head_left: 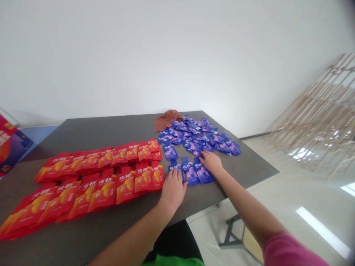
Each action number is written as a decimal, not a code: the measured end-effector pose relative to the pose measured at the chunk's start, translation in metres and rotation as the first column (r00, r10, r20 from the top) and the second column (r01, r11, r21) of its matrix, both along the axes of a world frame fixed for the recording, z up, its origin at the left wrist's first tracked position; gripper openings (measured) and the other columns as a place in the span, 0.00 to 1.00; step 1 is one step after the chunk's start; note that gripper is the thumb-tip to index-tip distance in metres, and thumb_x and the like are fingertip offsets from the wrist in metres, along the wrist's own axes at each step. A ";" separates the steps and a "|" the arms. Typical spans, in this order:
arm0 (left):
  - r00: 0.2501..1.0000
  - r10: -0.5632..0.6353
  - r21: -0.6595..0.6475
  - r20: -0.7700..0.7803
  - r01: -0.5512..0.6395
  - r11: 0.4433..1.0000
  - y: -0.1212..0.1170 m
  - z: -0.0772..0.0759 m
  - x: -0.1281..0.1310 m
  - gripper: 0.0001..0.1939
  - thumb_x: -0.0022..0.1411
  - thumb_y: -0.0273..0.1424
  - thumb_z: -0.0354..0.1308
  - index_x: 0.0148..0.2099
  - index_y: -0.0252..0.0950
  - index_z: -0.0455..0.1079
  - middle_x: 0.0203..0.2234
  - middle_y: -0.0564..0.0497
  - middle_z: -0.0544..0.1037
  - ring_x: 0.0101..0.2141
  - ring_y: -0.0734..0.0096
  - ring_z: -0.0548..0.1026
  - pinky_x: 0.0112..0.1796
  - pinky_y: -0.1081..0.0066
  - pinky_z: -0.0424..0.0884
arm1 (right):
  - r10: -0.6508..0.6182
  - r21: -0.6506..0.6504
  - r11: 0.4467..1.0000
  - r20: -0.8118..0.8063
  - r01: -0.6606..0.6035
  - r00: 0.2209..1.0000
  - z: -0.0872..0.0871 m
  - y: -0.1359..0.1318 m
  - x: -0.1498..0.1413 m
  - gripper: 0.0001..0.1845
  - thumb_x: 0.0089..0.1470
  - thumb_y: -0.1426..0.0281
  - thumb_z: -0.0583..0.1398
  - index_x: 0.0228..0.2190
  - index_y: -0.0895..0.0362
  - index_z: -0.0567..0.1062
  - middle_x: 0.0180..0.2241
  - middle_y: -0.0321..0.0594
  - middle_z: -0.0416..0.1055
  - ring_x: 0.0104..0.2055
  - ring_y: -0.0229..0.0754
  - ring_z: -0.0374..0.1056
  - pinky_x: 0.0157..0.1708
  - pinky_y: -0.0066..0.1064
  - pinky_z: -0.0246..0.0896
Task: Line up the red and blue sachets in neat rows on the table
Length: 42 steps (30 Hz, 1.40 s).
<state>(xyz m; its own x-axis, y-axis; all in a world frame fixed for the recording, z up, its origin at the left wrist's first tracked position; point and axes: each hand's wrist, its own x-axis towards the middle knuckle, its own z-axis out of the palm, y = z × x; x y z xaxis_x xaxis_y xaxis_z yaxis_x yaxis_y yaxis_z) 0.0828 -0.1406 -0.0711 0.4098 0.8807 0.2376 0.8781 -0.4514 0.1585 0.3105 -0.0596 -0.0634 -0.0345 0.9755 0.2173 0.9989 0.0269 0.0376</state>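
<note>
My left hand [174, 187] lies with its fingers stretched out over a blue-purple pouch [172, 167] printed with fruit. Beside that pouch, two more blue pouches, a middle one [190, 173] and a right one [202, 172], lie flat in a row. My right hand [211, 161] is just above the right pouch, its extended fingertips at the near edge of the loose heap of blue pouches [191, 129]; whether they touch a pouch is hard to see. Another blue pouch [170, 152] lies behind the row.
Two overlapping rows of red-orange pouches, a back row [91, 160] and a front row [102, 188], cover the left of the dark table [111, 127]. A brown cloth [167, 120] sits behind the heap. Wooden racks [321, 111] stand at the right, and a stool [251, 240] is below the table.
</note>
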 end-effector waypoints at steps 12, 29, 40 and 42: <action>1.000 -0.014 0.022 0.001 0.014 1.000 -0.001 -0.004 0.001 0.26 0.68 0.36 0.50 0.60 0.22 0.66 0.58 0.32 0.69 0.59 0.50 0.65 0.58 0.57 0.62 | -0.058 0.087 0.995 0.186 0.042 0.981 0.034 -0.060 0.019 0.18 0.64 0.71 0.50 0.50 0.60 0.73 0.41 0.48 0.77 0.42 0.45 0.70 0.38 0.31 0.56; 1.000 0.000 -0.012 0.008 0.000 1.000 -0.002 -0.003 0.000 0.26 0.67 0.36 0.50 0.61 0.22 0.64 0.59 0.31 0.67 0.59 0.50 0.65 0.58 0.57 0.63 | -0.082 0.117 0.991 0.183 0.061 0.980 -0.020 -0.145 0.021 0.21 0.59 0.75 0.54 0.51 0.51 0.74 0.47 0.47 0.73 0.44 0.50 0.67 0.42 0.38 0.63; 1.000 0.001 0.014 -0.030 0.000 1.000 -0.002 -0.002 0.001 0.25 0.67 0.36 0.49 0.60 0.24 0.66 0.58 0.34 0.69 0.59 0.50 0.66 0.57 0.57 0.64 | -0.144 0.035 0.989 0.004 0.144 0.990 0.024 -0.065 0.055 0.18 0.63 0.66 0.52 0.48 0.58 0.76 0.48 0.49 0.75 0.47 0.47 0.71 0.47 0.35 0.62; 0.999 0.002 0.021 -0.037 -0.001 1.000 -0.001 -0.003 0.001 0.25 0.68 0.36 0.49 0.60 0.24 0.66 0.58 0.34 0.70 0.58 0.50 0.67 0.57 0.57 0.64 | -0.137 0.000 0.991 0.015 0.137 0.990 0.026 -0.031 0.057 0.18 0.63 0.67 0.52 0.49 0.58 0.76 0.48 0.49 0.75 0.48 0.46 0.71 0.48 0.33 0.62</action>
<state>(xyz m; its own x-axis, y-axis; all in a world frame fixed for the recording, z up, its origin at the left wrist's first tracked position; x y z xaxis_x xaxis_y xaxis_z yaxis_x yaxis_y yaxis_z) 0.0834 -0.1417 -0.0736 0.4172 0.8764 0.2406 0.8839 -0.4528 0.1166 0.3674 -0.0910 -0.0373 0.0963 0.9715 0.2165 0.9926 -0.1100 0.0521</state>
